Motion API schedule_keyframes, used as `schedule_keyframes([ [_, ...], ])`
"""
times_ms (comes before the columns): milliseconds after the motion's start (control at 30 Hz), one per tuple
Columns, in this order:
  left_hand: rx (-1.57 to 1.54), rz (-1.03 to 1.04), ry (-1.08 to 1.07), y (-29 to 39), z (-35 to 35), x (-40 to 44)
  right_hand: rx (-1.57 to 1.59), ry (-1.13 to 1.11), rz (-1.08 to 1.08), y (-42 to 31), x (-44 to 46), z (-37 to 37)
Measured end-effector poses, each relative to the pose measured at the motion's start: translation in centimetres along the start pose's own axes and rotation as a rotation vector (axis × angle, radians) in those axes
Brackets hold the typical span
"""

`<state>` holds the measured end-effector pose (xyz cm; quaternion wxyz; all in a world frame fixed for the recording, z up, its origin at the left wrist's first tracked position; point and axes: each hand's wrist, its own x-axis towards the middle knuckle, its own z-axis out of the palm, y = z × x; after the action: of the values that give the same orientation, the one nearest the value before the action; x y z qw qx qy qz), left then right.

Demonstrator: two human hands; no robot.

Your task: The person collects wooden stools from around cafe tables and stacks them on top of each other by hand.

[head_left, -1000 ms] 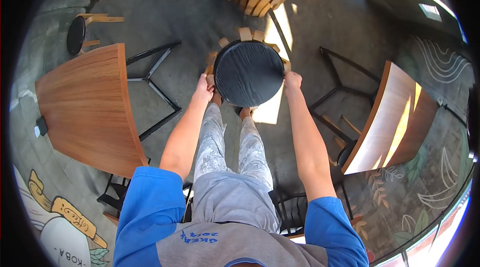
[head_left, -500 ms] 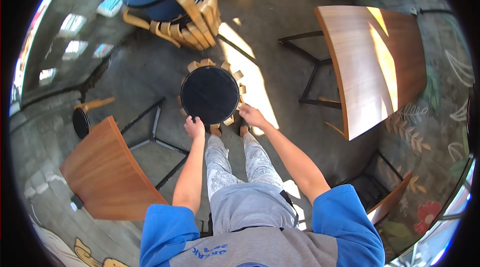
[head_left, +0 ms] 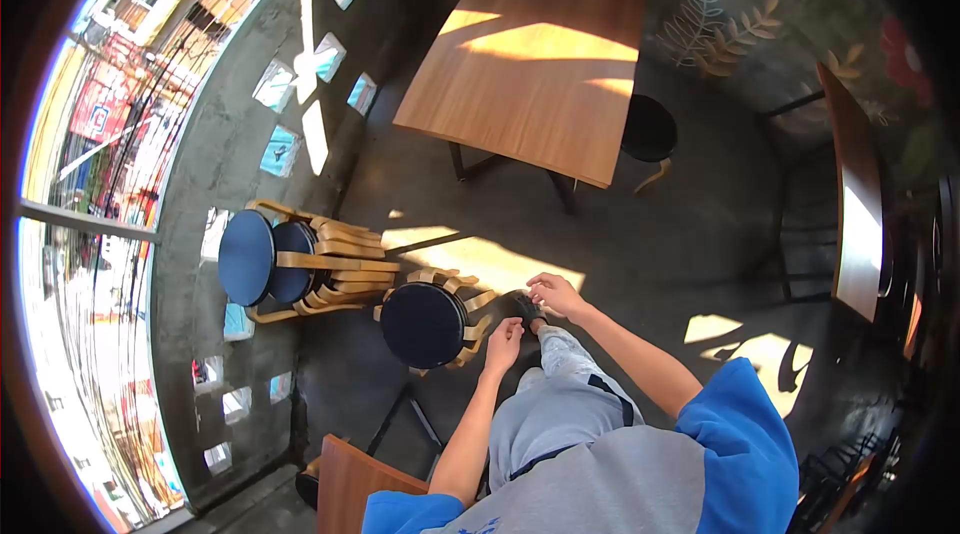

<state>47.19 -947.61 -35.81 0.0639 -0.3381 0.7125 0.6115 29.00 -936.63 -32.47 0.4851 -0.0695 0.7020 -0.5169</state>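
A stack of round stools with a black top [head_left: 423,325] and bent wooden legs stands on the floor, left of my feet. My left hand [head_left: 505,342] is just right of this stack, apart from it, with its fingers loosely curled and nothing visible in them. Farther right and a little higher, my right hand [head_left: 556,294] hangs over my shoe, its fingers partly spread and holding nothing. Beyond the black top, a taller stack of stools [head_left: 340,264] with dark blue seats stands near the wall.
A wooden table [head_left: 540,54] with dark metal legs stands ahead, a stool [head_left: 649,128] beside it. Another tabletop [head_left: 365,484] is at the lower left, and a third [head_left: 855,204] at the right. A wall with small openings and a large window run along the left.
Both hands have come off the black-topped stools, which they held a second ago. The view has turned right, bringing the taller stack to the left and one table ahead.
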Motion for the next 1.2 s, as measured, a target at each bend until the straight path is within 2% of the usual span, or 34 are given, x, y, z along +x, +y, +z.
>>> schedule_keyframes([
  [100,0.075,0.132,-0.123,3.8,0.4,-1.6,0.282,0.153,-0.061,-2.7,-5.4,-2.1],
  [200,0.109,0.251,-0.154,5.0,0.4,-4.1,0.489,0.291,-0.139,-3.4,-11.7,-2.8],
  [367,0.12,0.335,0.051,8.3,0.3,-12.6,0.599,0.3,-0.095,-0.4,-20.5,-1.4],
  [433,-0.037,0.339,0.094,6.5,1.0,-15.2,0.615,0.242,-0.077,1.6,-22.8,-0.3],
  [600,-0.046,0.154,-0.094,5.3,3.6,-19.9,0.567,0.114,-0.081,3.5,-30.1,1.2],
  [700,-0.001,0.203,-0.3,6.9,6.2,-19.5,0.53,0.132,-0.124,4.4,-32.4,0.9],
  [800,0.215,0.393,-0.444,13.1,9.1,-17.5,0.551,0.195,-0.158,4.1,-33.6,-0.8],
  [833,0.185,0.358,-0.518,14.5,10.3,-16.1,0.555,0.219,-0.171,3.9,-33.8,-1.8],
  [933,0.272,0.417,-0.583,19.9,14.6,-11.5,0.494,0.372,-0.291,3.2,-34.1,-6.0],
  [1000,0.286,0.718,-0.564,24.4,17.7,-8.7,0.369,0.498,-0.305,1.5,-35.4,-9.9],
  [1067,0.305,0.88,-0.551,28.9,20.9,-6.0,0.419,0.598,-0.323,2.0,-34.7,-13.7],
  [1200,0.051,0.811,-0.555,36.8,27.8,-4.0,0.539,0.761,-0.4,1.6,-33.7,-22.4],
])
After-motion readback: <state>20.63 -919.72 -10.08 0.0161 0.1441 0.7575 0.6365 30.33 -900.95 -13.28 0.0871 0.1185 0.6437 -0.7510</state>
